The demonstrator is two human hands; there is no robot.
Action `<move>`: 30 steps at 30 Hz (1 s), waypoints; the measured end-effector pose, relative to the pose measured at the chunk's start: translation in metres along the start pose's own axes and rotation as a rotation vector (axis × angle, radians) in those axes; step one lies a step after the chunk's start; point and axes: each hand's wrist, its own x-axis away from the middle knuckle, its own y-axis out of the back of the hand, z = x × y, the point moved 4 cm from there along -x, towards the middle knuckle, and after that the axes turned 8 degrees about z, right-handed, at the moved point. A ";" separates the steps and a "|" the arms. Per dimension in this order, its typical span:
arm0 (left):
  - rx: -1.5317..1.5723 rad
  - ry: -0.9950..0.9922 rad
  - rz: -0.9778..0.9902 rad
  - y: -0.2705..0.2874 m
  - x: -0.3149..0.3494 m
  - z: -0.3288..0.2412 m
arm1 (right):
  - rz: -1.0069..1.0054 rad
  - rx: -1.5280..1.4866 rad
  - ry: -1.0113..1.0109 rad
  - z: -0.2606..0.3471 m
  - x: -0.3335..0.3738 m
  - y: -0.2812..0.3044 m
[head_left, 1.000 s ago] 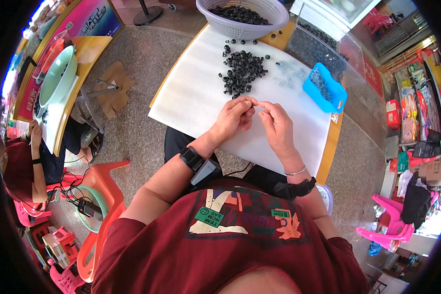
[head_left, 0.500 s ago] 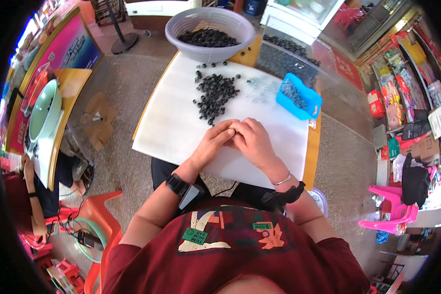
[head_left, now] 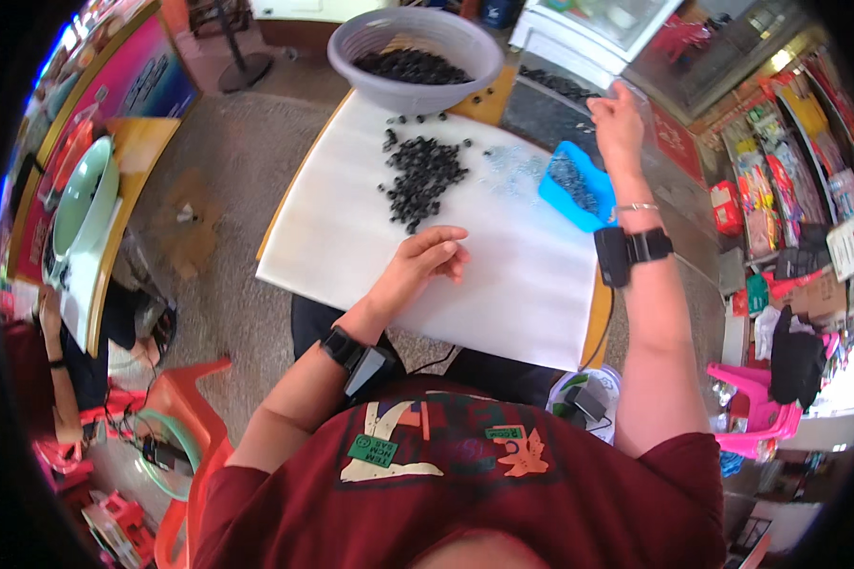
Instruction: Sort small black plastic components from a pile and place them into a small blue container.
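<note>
My left hand hovers over the white board, just in front of a pile of small black round parts. Its fingers are loosely bent, the index finger stretched out, and I see nothing in them. My right hand reaches to the far right, above the edge of a clear bin that holds more black pieces. Its fingers are apart and nothing shows between them. A blue tray of small clear or pale pieces stands close to my right wrist. Similar clear pieces lie loose beside the tray.
A grey plastic basin full of black parts stands at the board's far edge. On the left, another person's arm is at a second table with a green basin. An orange chair and shelves of packaged goods flank me.
My hands were together over the board's near part and have separated. The right has swung far right and away to the clear bin; the left stays near the same place.
</note>
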 end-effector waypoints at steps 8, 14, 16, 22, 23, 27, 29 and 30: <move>-0.268 0.058 0.223 -0.010 0.001 0.004 | 0.643 -0.364 0.173 0.059 0.153 -0.089; -0.273 0.031 0.155 -0.007 0.000 0.002 | 0.671 -0.374 0.198 0.087 0.175 -0.124; -0.173 -0.001 0.104 -0.001 -0.002 0.004 | 0.669 -0.282 0.259 0.085 0.176 -0.134; 0.015 -0.062 -0.038 0.009 -0.003 0.005 | 0.564 -0.397 0.094 0.078 0.184 -0.118; 0.043 -0.070 -0.054 0.010 -0.004 0.007 | 0.558 -0.407 0.002 0.080 0.186 -0.109; 0.156 -0.119 -0.117 0.012 -0.004 0.008 | 0.456 -0.527 0.026 0.099 0.202 -0.075; 0.221 -0.117 -0.111 0.011 -0.004 0.006 | 0.439 -0.514 0.082 0.107 0.210 -0.066; 0.194 -0.113 -0.091 0.010 -0.005 0.006 | 0.423 -0.502 0.109 0.108 0.214 -0.065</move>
